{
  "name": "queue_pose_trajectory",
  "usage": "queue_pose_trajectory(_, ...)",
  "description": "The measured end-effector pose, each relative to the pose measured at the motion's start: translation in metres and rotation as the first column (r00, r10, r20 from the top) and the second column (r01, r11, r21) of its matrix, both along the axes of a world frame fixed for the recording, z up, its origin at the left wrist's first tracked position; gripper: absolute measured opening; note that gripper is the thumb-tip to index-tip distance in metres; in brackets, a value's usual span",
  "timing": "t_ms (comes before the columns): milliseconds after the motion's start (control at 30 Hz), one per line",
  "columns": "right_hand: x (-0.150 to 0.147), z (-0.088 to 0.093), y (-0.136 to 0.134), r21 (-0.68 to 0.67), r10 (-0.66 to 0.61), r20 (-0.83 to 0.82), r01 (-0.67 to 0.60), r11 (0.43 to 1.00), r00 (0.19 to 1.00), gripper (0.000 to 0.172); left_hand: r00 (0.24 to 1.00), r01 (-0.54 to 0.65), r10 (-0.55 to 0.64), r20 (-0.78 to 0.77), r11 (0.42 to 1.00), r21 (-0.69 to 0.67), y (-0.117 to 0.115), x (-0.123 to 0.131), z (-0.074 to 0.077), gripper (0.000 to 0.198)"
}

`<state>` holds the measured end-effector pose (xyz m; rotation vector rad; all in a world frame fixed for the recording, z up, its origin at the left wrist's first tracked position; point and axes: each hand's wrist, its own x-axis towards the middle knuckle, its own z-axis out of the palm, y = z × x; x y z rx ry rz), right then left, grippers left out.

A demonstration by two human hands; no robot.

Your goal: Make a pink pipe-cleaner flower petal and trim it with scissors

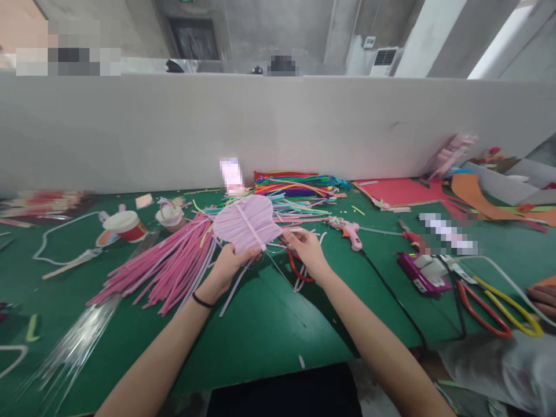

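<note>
A flat, rounded lavender panel (238, 217) of pipe cleaners laid side by side hangs just above the table, with one stem running diagonally across it. My left hand (228, 266) is closed on its lower edge, thumb on top. At the panel's pointed right end, my right hand (308, 252) pinches the tip between thumb and fingers. A thin wire or thread trails down from the panel. Beneath my right hand lie red scissor handles (299, 269) and loose lavender stems. Pink pipe cleaners (165, 266) are spread beside my left hand.
A pink glue gun (350, 233) with a black cord lies to the right, near a purple power strip (421, 275) and red-and-yellow handles (495, 313). Another person's hand (545, 298) rests at the right edge. A paper cup (130, 227) stands left; a grey partition (174, 127) closes the back.
</note>
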<state>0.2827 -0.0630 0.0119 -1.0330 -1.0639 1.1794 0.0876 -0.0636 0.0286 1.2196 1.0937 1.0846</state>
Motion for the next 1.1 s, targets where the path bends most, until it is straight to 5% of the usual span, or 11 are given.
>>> queue_pose_trajectory(333, 0.005, 0.001, -0.001, 0.088, -0.126, 0.040, 0.122, 0.989, 0.991, 0.032, 0.999, -0.028, 0.028, -0.034, 0.999, 0.026, -0.001, 0.001, -0.001, 0.023)
queue_pose_trajectory(467, 0.006, 0.004, 0.000, -0.102, 0.004, -0.183, -0.023, 0.994, 0.983, 0.029, 0.998, -0.035, 0.037, -0.045, 0.998, 0.053, 0.001, 0.000, -0.004, 0.021)
queue_pose_trajectory(733, 0.013, 0.012, -0.002, -0.295, 0.186, -0.524, -0.382, 0.876, 0.831, 0.022, 1.000, 0.015, -0.013, -0.024, 0.996, 0.092, 0.003, -0.005, -0.009, 0.023)
queue_pose_trajectory(967, 0.009, 0.008, -0.001, -0.212, 0.015, -0.234, -0.066, 0.975, 0.972, 0.034, 0.997, -0.047, 0.053, -0.053, 0.993, 0.112, 0.006, -0.006, -0.013, 0.027)
queue_pose_trajectory(1100, 0.009, 0.007, 0.001, -0.185, 0.015, -0.218, -0.057, 0.981, 0.976, 0.034, 0.995, -0.023, 0.034, -0.092, 0.993, 0.120, 0.005, -0.006, -0.015, 0.027)
